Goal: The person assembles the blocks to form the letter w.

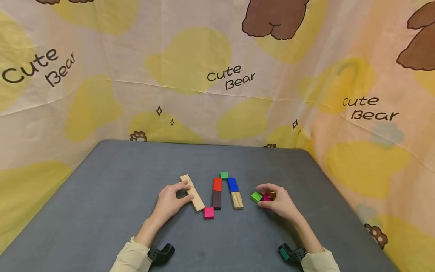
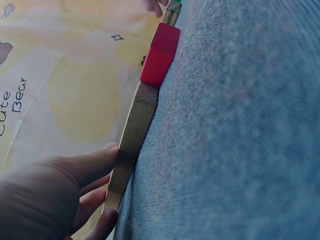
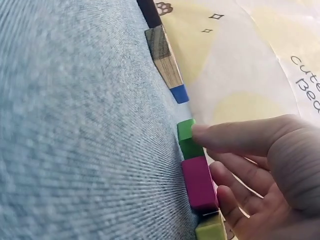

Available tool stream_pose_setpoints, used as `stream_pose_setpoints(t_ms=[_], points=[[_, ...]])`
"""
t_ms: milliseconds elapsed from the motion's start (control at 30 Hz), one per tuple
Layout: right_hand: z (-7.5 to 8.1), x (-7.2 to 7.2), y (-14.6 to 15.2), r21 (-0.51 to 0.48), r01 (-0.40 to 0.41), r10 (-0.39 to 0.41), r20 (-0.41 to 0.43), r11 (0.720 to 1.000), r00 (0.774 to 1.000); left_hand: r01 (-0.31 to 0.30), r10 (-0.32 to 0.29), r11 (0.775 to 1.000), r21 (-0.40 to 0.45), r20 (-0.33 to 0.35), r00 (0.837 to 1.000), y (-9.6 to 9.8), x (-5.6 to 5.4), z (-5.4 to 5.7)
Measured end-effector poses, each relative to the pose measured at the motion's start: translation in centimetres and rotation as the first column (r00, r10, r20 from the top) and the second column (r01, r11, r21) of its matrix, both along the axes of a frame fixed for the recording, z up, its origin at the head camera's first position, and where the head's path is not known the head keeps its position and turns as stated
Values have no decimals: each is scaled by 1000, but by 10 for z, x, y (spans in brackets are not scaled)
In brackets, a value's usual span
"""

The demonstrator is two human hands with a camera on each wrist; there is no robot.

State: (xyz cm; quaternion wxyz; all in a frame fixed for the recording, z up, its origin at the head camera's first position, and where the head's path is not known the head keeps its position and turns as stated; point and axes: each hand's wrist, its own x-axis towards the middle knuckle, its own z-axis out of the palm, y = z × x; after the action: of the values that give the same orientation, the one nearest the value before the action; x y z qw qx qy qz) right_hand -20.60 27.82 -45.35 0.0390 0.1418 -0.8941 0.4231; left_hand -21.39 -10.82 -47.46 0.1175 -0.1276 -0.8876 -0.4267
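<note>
A row of plain wooden blocks [image 1: 194, 196] slants across the table on the left, with a seam [image 2: 116, 194] in it. My left hand [image 1: 170, 200] holds this row, thumb and fingertips on it. A pink block [image 1: 209, 213] sits by the row's near end. To the right, my right hand [image 1: 280, 202] pinches a green block [image 1: 256, 197] between thumb and index finger. Its other fingers curl beside a magenta block [image 3: 200, 183] and a yellow block [image 3: 211, 229], lined up behind the green one. The hand partly covers these blocks in the head view.
Between the hands, red [image 1: 217, 184] and dark purple [image 1: 216, 200] blocks form one line. Blue [image 1: 233, 184] and striped wooden [image 1: 237, 200] blocks form another. A small green block [image 1: 224, 175] bridges their far ends. A printed cloth [image 1: 190, 68] hangs behind the grey table [image 1: 136, 162].
</note>
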Motion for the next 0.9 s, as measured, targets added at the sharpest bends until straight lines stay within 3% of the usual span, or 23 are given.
stream_pose_setpoints(t_ms=[367,900], points=[[-3,-2,0,2,-34,34,1,999,999,3,-3,1000,8,-15,1000,1,0,0],[-5,1,-9,7,7,-7,7,1000,1000,-9,9,1000,-17,-8,1000,1,1,0]])
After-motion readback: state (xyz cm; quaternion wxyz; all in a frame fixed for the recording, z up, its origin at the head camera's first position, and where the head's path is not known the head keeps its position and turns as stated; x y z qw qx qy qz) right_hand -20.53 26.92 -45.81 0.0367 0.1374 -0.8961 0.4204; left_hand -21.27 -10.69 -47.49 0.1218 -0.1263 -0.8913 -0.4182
